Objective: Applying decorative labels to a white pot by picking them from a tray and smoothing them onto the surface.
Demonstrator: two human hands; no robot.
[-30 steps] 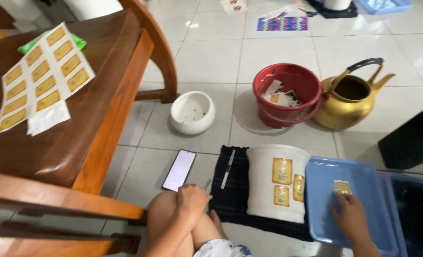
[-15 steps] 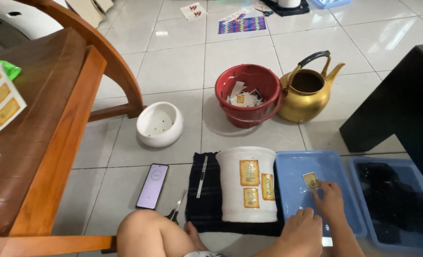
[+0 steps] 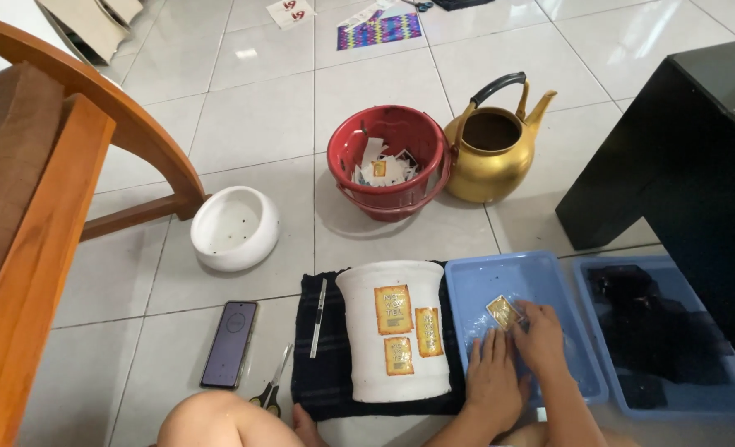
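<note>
While both hands work low and right of centre in the frame, the left hand [image 3: 493, 377] lies flat, fingers spread, in the blue tray [image 3: 483, 281], gripping nothing. The right hand [image 3: 541, 331] curls over a small yellow label [image 3: 502, 312], fingertips touching it; whether it pinches it, one cannot tell. Just left of the tray, a white pot [image 3: 392, 331] bearing three labels lies on a dark cloth [image 3: 322, 385]. Above them, a red bucket [image 3: 388, 157] sits against a gold kettle [image 3: 492, 153].
</note>
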